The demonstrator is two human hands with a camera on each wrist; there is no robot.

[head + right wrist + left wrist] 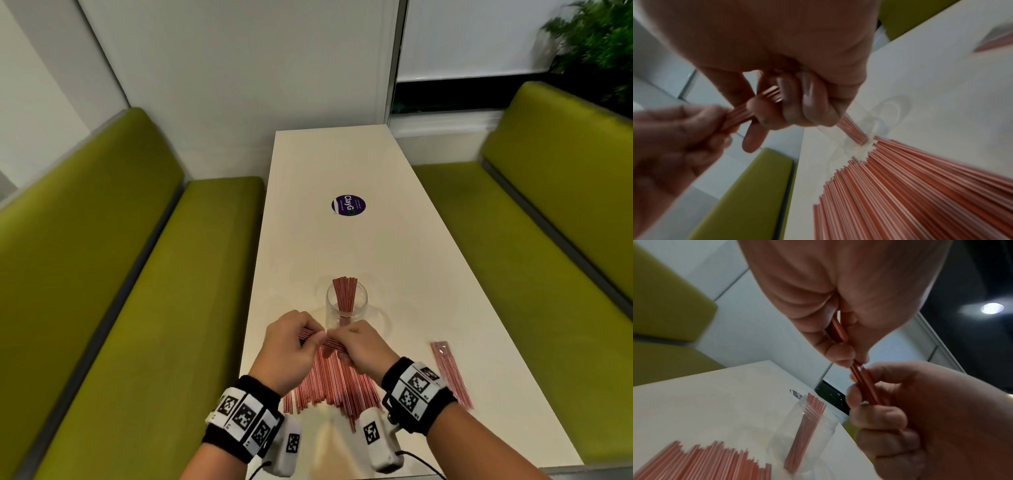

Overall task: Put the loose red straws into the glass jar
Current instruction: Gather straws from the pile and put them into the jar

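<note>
A small bundle of red straws (323,340) is held level between both hands, just above the table. My left hand (301,339) pinches its left part and my right hand (342,346) pinches its right part. The left wrist view shows the bundle (865,381) running from the left fingers down into the right hand (900,402). Right behind the hands stands the clear glass jar (346,305), upright, with several red straws leaning in it. A wide pile of loose red straws (335,387) lies flat under the hands, also as pile (910,186).
A sealed packet of red straws (450,373) lies right of the pile. The white table (342,154) is narrow, with a purple sticker (348,205) at mid-length. Green benches (137,274) flank it on both sides. A wall closes the far end.
</note>
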